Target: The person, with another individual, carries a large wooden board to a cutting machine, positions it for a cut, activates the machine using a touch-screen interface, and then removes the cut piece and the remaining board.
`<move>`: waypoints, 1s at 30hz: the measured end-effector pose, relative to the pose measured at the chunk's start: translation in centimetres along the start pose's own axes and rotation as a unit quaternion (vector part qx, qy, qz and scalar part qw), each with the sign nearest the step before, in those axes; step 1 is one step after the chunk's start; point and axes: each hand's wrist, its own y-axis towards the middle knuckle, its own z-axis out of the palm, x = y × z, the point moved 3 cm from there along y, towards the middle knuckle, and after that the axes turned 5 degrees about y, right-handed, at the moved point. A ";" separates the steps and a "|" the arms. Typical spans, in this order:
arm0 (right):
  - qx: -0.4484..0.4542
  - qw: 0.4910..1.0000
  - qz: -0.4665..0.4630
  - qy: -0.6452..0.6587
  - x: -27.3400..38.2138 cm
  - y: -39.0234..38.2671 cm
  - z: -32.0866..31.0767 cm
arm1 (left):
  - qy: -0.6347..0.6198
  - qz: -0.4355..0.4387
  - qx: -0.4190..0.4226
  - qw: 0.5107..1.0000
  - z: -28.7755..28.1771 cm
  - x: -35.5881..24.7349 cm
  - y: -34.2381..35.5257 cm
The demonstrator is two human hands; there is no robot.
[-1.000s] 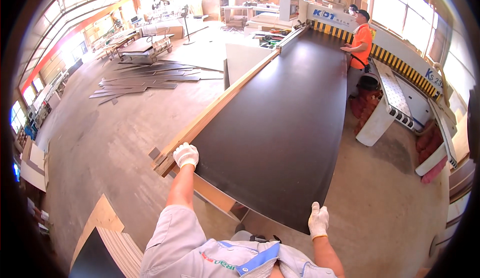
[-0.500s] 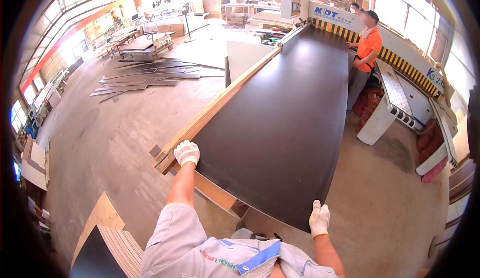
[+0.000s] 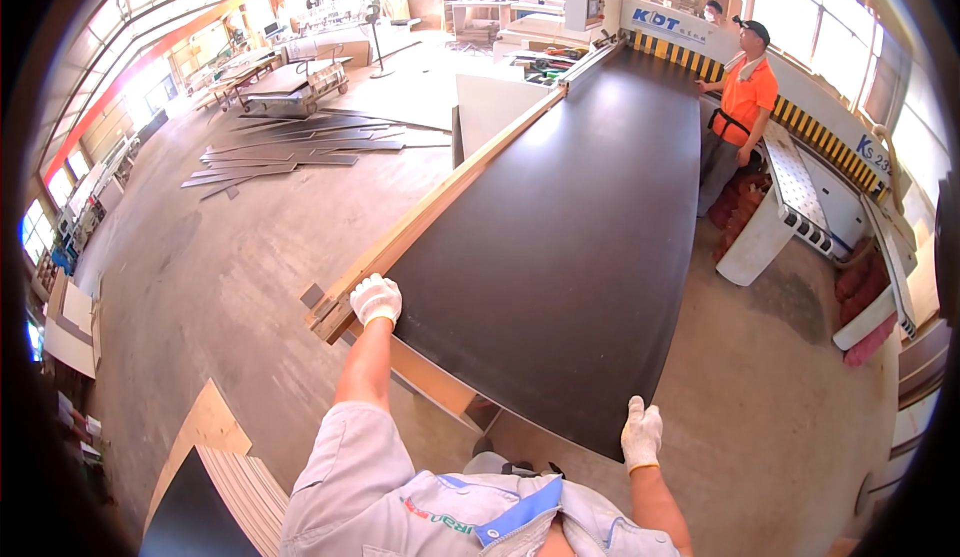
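Observation:
A long dark brown board [image 3: 545, 247] stretches from my hands to a large white machine [image 3: 670, 25] at the far end. At its near left corner, my left hand [image 3: 376, 299], in a white glove, is closed over the edge beside a wooden rail [image 3: 450, 189]. The rail runs along the board's left side. My right hand [image 3: 641, 433], gloved too, grips the near right corner with the thumb up; its fingertips are hidden. Beside the board's far right edge stands a co-worker in an orange shirt [image 3: 752, 99], one hand near that edge.
White machine tables [image 3: 765, 212] jut out on the right. Dark strips [image 3: 300, 147] lie scattered on the floor at the left. Stacked boards [image 3: 225, 502] stand at the lower left. A second person [image 3: 713, 13] is partly visible behind the co-worker.
The co-worker has straightened up and lifted the head, and the nearer arm now hangs lower. More of the second person shows. My hands stay at the same board corners.

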 end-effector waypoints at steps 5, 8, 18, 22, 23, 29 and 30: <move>0.002 1.000 0.004 -0.001 0.0 -0.1 -0.1 | -0.005 -0.004 0.004 1.000 -0.1 0.0 -0.1; 0.009 1.000 0.009 0.000 0.1 -0.1 -0.2 | -0.007 -0.006 0.004 1.000 0.0 0.1 -0.1; 0.010 1.000 0.011 -0.005 -0.1 0.1 -0.1 | -0.008 -0.002 0.003 1.000 -0.1 0.0 -0.1; 0.008 1.000 0.011 -0.001 -0.1 0.1 -0.1 | -0.008 -0.002 0.005 1.000 -0.2 0.0 -0.1; 0.006 1.000 0.011 0.001 -0.1 0.0 -0.1 | -0.006 -0.002 0.007 1.000 -0.1 0.0 -0.1; 0.007 1.000 0.015 -0.004 -0.1 0.1 -0.1 | -0.006 -0.001 0.003 1.000 0.1 0.1 -0.1; 0.010 1.000 0.017 -0.006 -0.1 0.1 -0.1 | -0.006 -0.001 0.003 1.000 0.1 0.1 0.0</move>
